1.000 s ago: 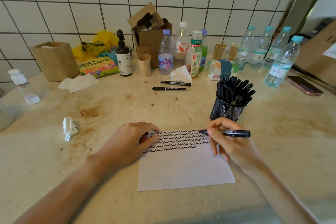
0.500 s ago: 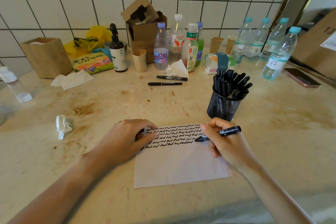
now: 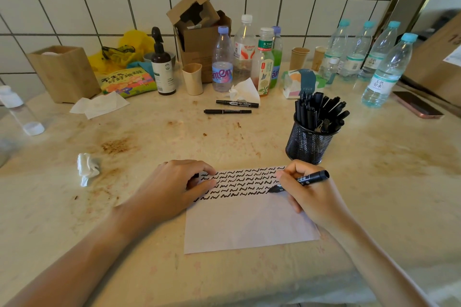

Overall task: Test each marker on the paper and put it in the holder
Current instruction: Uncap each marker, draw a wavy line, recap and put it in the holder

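A white sheet of paper [image 3: 249,222] lies near the table's front edge, its top covered with rows of black squiggles. My right hand [image 3: 311,194] grips a black marker [image 3: 310,179], tip down on the paper at the right end of the lowest row. My left hand [image 3: 172,189] rests on the paper's top left corner, fingers curled over a small dark thing I cannot make out. Just behind my right hand, a black mesh holder [image 3: 308,143] stands full of several black markers. Two more black markers [image 3: 227,111] lie farther back at the table's middle.
Behind stand several plastic bottles [image 3: 222,62], a pump bottle [image 3: 163,67], paper cups [image 3: 192,79], a cardboard box [image 3: 199,32] and a tissue pack [image 3: 301,82]. A crumpled tissue [image 3: 87,168] lies at left, a phone [image 3: 417,104] at right, a wooden box [image 3: 64,72] back left.
My right hand has tilted the marker from level to tip-down and brought the tip onto the lowest row of squiggles. My left hand has stayed on the paper.
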